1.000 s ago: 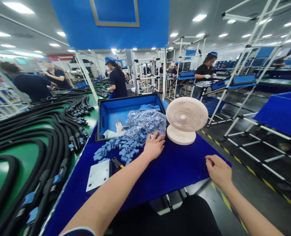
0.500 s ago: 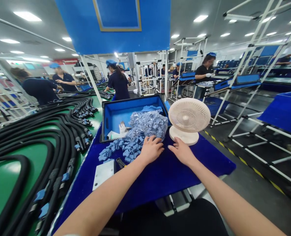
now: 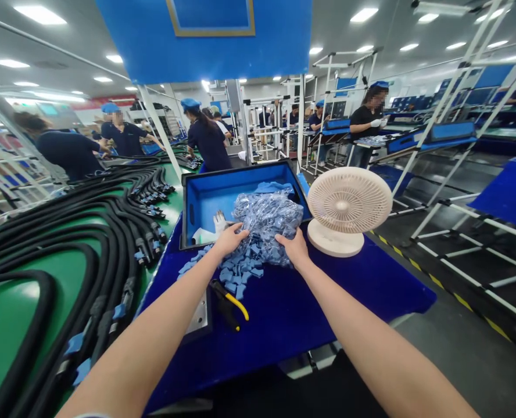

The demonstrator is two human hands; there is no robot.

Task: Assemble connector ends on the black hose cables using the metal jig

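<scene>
A clear plastic bag (image 3: 269,217) full of blue-grey plastic pieces rests at the front rim of the blue bin (image 3: 210,191). My left hand (image 3: 232,239) grips the bag's left side, its fingertips partly hidden against the plastic. On the right side, my right hand (image 3: 293,247) grips it with the thumb in front. Loose blue plastic pieces (image 3: 240,267) lie heaped below and left of the bag on the dark blue cloth (image 3: 275,316). Nearer to me are pliers (image 3: 229,305) with yellow and black handles and a metal block (image 3: 199,316), partly behind my left forearm.
A cream fan (image 3: 349,200) stands right of the bag. A white glove (image 3: 219,222) lies in the bin. Black hoses (image 3: 79,232) with blue clips cover the green table (image 3: 9,316) at left. Several co-workers stand farther back, among white pipe racks (image 3: 432,128).
Both hands have moved onto the bag, left hand to its left side and right hand to its right. The pliers now show more fully. The view has shifted slightly.
</scene>
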